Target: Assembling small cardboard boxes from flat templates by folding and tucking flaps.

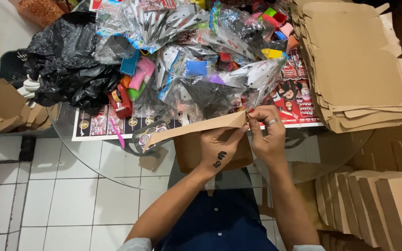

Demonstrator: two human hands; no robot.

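Note:
My left hand (220, 149) and my right hand (267, 135) both grip a brown cardboard piece (196, 128) above my lap, at the near rim of a round glass table (94, 160). The left hand, with a dark mark on its back, holds the piece from below. The right hand, wearing a ring, pinches the piece's right corner. One long flap of the cardboard reaches out to the left over the glass.
Clear plastic bags of colourful small toys (196, 51) cover the table, beside a black plastic bag (66, 56) and a red tape dispenser (121, 100). Flat cardboard sheets (354, 60) are stacked at the right. Folded cardboard boxes (378, 204) stand at the lower right on the floor.

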